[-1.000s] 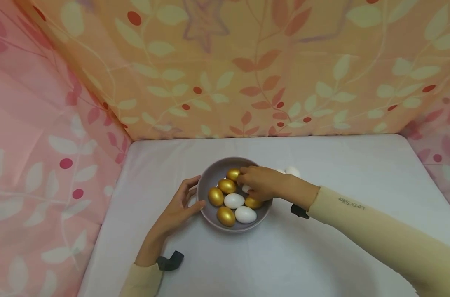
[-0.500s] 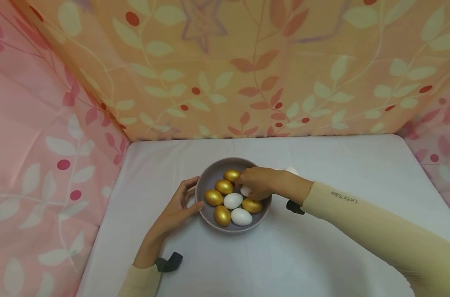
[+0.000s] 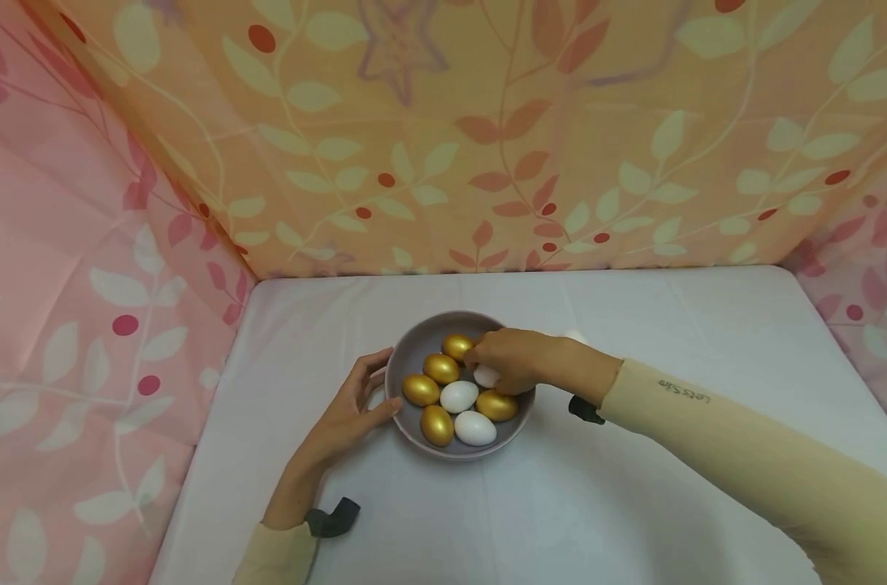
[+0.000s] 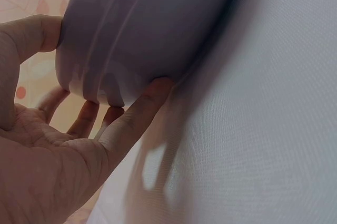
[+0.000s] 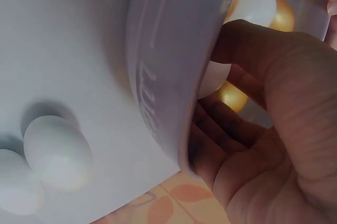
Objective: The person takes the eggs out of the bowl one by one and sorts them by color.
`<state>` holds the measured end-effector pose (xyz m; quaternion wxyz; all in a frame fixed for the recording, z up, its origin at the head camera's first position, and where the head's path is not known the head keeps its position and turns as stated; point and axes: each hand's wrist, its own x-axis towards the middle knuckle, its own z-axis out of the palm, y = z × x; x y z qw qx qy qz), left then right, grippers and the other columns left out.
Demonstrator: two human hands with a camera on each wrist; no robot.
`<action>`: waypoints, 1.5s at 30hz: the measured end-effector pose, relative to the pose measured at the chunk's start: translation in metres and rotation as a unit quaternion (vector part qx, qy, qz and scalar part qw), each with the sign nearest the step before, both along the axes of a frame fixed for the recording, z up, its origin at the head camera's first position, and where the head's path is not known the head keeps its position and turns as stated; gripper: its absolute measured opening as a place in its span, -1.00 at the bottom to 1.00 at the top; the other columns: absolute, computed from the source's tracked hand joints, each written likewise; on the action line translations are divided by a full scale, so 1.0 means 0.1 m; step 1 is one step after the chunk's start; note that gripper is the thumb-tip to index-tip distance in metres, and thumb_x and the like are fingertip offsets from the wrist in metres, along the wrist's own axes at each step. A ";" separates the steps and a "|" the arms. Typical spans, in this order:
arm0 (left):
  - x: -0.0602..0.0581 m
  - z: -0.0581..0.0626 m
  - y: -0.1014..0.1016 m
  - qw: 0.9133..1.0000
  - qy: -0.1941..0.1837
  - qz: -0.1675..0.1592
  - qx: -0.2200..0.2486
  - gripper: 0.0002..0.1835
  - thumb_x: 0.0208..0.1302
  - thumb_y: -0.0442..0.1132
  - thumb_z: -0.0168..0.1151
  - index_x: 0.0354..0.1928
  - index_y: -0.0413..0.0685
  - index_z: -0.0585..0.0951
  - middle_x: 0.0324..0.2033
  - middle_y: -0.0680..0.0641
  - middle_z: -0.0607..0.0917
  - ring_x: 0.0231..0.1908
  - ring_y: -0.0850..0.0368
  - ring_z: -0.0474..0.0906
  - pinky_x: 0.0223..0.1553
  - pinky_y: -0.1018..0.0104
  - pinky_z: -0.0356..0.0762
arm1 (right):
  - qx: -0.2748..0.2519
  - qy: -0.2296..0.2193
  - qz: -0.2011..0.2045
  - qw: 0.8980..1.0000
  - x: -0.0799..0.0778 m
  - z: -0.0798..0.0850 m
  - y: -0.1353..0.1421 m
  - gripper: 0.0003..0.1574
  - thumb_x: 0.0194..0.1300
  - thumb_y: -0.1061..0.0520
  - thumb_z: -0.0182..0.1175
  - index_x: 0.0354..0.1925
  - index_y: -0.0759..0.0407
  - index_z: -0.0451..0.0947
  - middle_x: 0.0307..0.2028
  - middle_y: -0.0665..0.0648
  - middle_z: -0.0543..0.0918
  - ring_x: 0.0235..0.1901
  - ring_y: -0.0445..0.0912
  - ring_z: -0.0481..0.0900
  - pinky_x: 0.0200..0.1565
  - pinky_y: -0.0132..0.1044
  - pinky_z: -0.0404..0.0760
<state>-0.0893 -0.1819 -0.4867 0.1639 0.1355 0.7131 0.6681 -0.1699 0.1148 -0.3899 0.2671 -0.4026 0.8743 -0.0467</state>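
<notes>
A round grey-purple bowl (image 3: 423, 340) stands on the white table with several golden eggs (image 3: 441, 369) and white eggs (image 3: 459, 397) lying in it. My right hand (image 3: 518, 357) reaches over the bowl's right rim, its thumb and fingers round a white egg (image 5: 216, 79) low inside the bowl. Part of that egg is hidden by the hand. At the bowl's left side is my left hand (image 3: 350, 413), its spread, fairly straight fingers touching the outer wall (image 4: 137, 39) in the left wrist view, one fingertip low near the table.
Two white eggs (image 5: 58, 153) lie on the table outside the bowl, near its right side; in the head view a white egg (image 3: 575, 335) is mostly behind the right forearm. Patterned fabric walls (image 3: 414, 203) stand behind the white tabletop (image 3: 670, 317) and at its sides.
The eggs in the bowl have shifted slightly left, and the golden egg below my right hand shows more fully. Both hands stay nearly in place; the view has shifted a little.
</notes>
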 end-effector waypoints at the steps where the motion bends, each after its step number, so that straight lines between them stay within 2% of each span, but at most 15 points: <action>1: 0.00 0.00 0.00 1.000 -0.002 0.000 0.002 -0.20 0.47 -0.29 0.33 0.61 0.13 0.17 0.65 -0.07 0.11 0.62 -0.32 0.10 0.22 0.36 0.60 | -0.003 0.003 -0.001 1.000 0.00 0.00 0.01 -0.54 0.25 0.32 0.39 0.12 0.11 0.66 0.04 0.15 0.70 -0.05 -0.04 0.59 0.12 -0.10 0.64; 6: 0.02 -0.02 0.01 1.000 -0.001 -0.001 0.001 -0.20 0.47 -0.30 0.32 0.62 0.10 0.15 0.65 -0.11 0.10 0.62 -0.33 0.11 0.21 0.38 0.60 | -0.025 0.011 -0.010 1.000 0.02 0.03 0.06 -0.46 0.28 0.27 0.41 0.22 0.08 0.63 0.06 0.19 0.66 -0.05 -0.01 0.60 0.16 -0.06 0.67; 10: 0.03 -0.03 0.00 1.000 0.002 -0.001 0.002 -0.19 0.48 -0.29 0.32 0.62 0.12 0.15 0.65 -0.11 0.11 0.61 -0.32 0.13 0.22 0.38 0.60 | -0.080 0.011 -0.027 0.996 0.03 0.05 0.10 -0.46 0.29 0.24 0.44 0.22 0.03 0.64 0.05 0.14 0.65 -0.02 0.00 0.62 0.19 -0.04 0.67; 17: 0.07 -0.04 -0.07 1.000 0.000 0.002 -0.004 -0.21 0.48 -0.29 0.32 0.62 0.13 0.17 0.65 -0.09 0.12 0.61 -0.33 0.12 0.25 0.43 0.55 | -0.197 0.000 -0.055 0.979 0.12 0.05 0.15 -0.53 0.33 0.22 0.39 0.19 0.03 0.65 0.14 0.10 0.65 0.12 -0.01 0.62 0.27 -0.01 0.63; 21: 0.05 -0.02 -0.06 1.000 0.004 -0.004 -0.004 -0.22 0.49 -0.28 0.32 0.61 0.16 0.17 0.65 -0.06 0.12 0.62 -0.32 0.10 0.27 0.42 0.53 | -0.237 0.017 -0.087 0.968 0.20 0.02 0.24 -0.51 0.31 0.21 0.39 0.21 0.02 0.64 0.13 0.05 0.65 0.05 -0.08 0.60 0.15 -0.11 0.64; 28: 0.03 -0.02 -0.02 1.000 0.005 -0.004 -0.007 -0.23 0.48 -0.27 0.32 0.60 0.14 0.19 0.65 -0.08 0.12 0.62 -0.33 0.10 0.28 0.38 0.53 | -0.322 0.035 -0.124 0.938 0.29 -0.04 0.41 -0.49 0.29 0.23 0.38 0.20 -0.02 0.66 0.08 -0.02 0.65 -0.01 -0.15 0.58 0.03 -0.23 0.62; 33: 0.03 -0.01 -0.01 1.000 0.002 -0.001 -0.008 -0.22 0.48 -0.26 0.33 0.60 0.16 0.18 0.65 -0.07 0.12 0.62 -0.32 0.11 0.28 0.39 0.53 | -0.372 0.013 -0.170 0.912 0.36 -0.09 0.52 -0.49 0.32 0.19 0.45 0.21 -0.05 0.63 0.09 -0.03 0.65 0.01 -0.13 0.61 0.05 -0.06 0.73; 36: 0.02 0.00 -0.03 1.000 0.009 -0.001 -0.014 -0.22 0.48 -0.26 0.32 0.61 0.15 0.18 0.65 -0.08 0.13 0.62 -0.33 0.12 0.28 0.39 0.53 | -0.401 0.002 -0.196 0.895 0.40 -0.14 0.57 -0.47 0.32 0.19 0.46 0.22 -0.07 0.61 0.12 -0.03 0.64 0.12 -0.10 0.63 0.10 0.04 0.75; 42: 0.02 0.00 -0.04 1.000 0.017 0.002 -0.020 -0.23 0.48 -0.28 0.31 0.61 0.14 0.18 0.64 -0.10 0.14 0.60 -0.36 0.14 0.26 0.46 0.51 | -0.439 0.016 -0.223 0.870 0.45 -0.28 0.68 -0.48 0.34 0.17 0.46 0.23 -0.05 0.61 0.14 0.03 0.65 0.09 -0.07 0.66 0.08 -0.15 0.77; 45: 0.01 -0.01 0.00 1.000 0.017 -0.001 -0.019 -0.22 0.48 -0.27 0.31 0.61 0.16 0.18 0.64 -0.08 0.15 0.60 -0.33 0.15 0.30 0.43 0.49 | -0.457 0.027 -0.245 0.855 0.49 -0.31 0.77 -0.47 0.33 0.20 0.47 0.23 -0.02 0.62 0.15 0.04 0.65 0.09 -0.06 0.67 0.07 -0.26 0.77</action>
